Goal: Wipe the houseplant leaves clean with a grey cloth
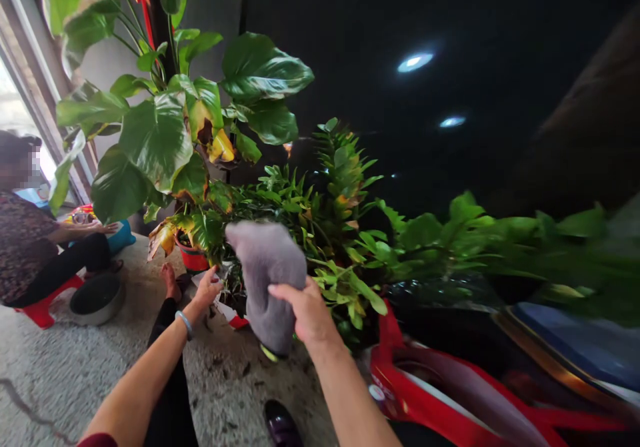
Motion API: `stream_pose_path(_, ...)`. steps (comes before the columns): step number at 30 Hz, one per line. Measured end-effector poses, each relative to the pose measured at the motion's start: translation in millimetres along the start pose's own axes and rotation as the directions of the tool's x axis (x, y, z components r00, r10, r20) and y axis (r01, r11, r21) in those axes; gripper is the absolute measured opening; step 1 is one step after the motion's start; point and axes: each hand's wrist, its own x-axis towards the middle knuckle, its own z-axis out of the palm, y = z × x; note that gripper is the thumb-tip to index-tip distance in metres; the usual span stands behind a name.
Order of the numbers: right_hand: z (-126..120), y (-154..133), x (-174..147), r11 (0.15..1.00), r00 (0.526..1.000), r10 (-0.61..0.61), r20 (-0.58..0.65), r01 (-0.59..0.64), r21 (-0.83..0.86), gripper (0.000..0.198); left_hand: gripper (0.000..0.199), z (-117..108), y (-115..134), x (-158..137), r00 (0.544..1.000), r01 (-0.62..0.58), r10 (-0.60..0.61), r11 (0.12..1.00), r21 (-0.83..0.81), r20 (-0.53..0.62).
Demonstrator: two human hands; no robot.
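Observation:
My right hand (310, 310) grips a grey fluffy cloth (270, 273), thumb on the near side. The cloth hangs in front of the plants, and a yellow-green bit shows at its lower end. To its left, my left hand (206, 291), with a pale bangle (185, 325) on the wrist, reaches forward. Its fingers are apart and hold nothing I can see. Just beyond it stand a red pot (191, 255) and a large-leaved plant (157, 140) with some yellow and brown leaves. Lower green plants (295, 200) grow behind the cloth.
At left a person (25, 233) sits on a red stool (50, 300) beside a grey basin (97, 298). A red-edged bag (435, 380) stands at lower right. Dirt bits lie on the concrete floor (225, 380) near a dark shoe (283, 423). A dark glossy wall (475, 53) rises behind.

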Motion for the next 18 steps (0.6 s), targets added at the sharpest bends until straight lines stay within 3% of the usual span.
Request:
stream_pose_path(3,9,-20,35,0.996,0.997,-0.067,-0.046,0.069,0.054,0.036,0.063,5,-2,-3,1.0,0.011,-0.01,0.993,0.12,-0.015)
stream_pose_path(6,6,8,43,0.999,0.997,0.04,-0.065,-0.038,0.036,0.038,0.053,8,-1,-8,0.994,0.018,-0.03,0.994,0.109,0.11)
stream_pose_path(10,-22,68,0,0.975,0.975,0.209,-0.076,-0.214,-0.065,0.041,0.038,13,1,-14,0.97,0.059,-0.075,0.995,0.074,0.231)
stream_pose_path(12,-33,78,-27,0.964,0.967,0.242,-0.078,-0.249,-0.097,0.042,0.038,18,1,-15,0.967,0.09,-0.097,0.995,0.041,0.236)
stream_pose_path(15,-34,55,-44,0.979,0.985,0.163,-0.054,-0.168,-0.116,0.046,0.044,28,2,-16,0.955,0.132,-0.132,0.991,0.019,0.265)
stream_pose_path(18,-16,12,-21,0.992,0.981,-0.075,-0.18,0.055,-0.115,0.051,0.054,38,1,-19,0.941,0.157,-0.153,0.988,0.011,0.303)
